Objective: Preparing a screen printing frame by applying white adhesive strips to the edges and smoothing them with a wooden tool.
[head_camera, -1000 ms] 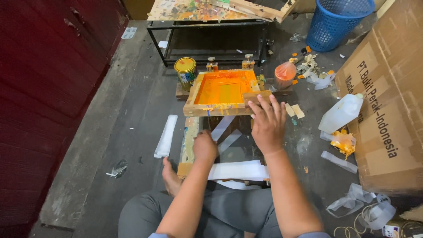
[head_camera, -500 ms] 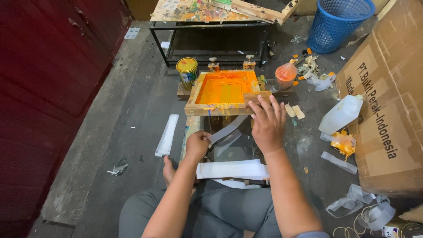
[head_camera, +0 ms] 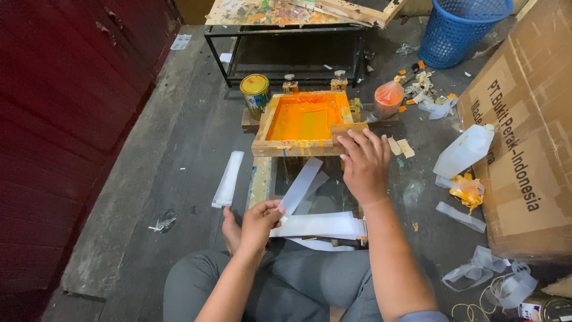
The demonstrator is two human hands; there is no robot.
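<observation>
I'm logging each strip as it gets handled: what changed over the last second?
The left hand drew back from under the wooden screen frame toward the person's lap and now pinches a white strip, pulling it out at a slant. The right hand stayed on the frame's near right corner. The frame, the paint tin and the stack of white strips stayed put.

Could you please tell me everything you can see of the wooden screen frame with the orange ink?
The frame is a rectangle of pale wooden bars around a mesh flooded with bright orange ink, which has also smeared and dripped over the near bar. It sits tilted, its near edge raised above the floor, with clamps at the far edge. The right hand rests on its near right corner. A white strip held in the left hand reaches under the near edge. A paint tin stands by the far left corner.
</observation>
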